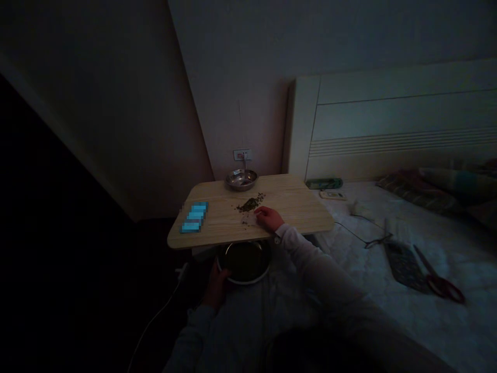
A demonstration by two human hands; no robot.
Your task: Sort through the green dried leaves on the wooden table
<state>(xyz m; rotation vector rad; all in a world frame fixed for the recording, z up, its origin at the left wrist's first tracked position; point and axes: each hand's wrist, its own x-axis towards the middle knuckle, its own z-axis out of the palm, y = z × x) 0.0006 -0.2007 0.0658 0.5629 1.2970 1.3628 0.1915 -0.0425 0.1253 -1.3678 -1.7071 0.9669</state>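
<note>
My left hand (pixel 217 284) grips the near-left rim of a round dark dish with a pale rim (pixel 248 282), held just below the front edge of the small wooden table (pixel 298 199). On the tabletop, my right hand (pixel 269 218) is closed, its fingertips pinching a pale, thin piece (pixel 250 219) that is too dim to identify. Just beyond those fingers lies a loose pile of dark green dried bits (pixel 250 203), with several crumbs scattered around it. A shiny metal bowl (pixel 241 180) stands at the table's back edge with something small and dark inside.
A lit phone (pixel 194 217) lies at the table's left. On the bed (pixel 349 269) to the right are red-handled scissors (pixel 442 285), a dark patterned pouch (pixel 406 265), a pale remote-like device (pixel 333 195) and a cable. A wall socket (pixel 243 155) sits behind the bowl.
</note>
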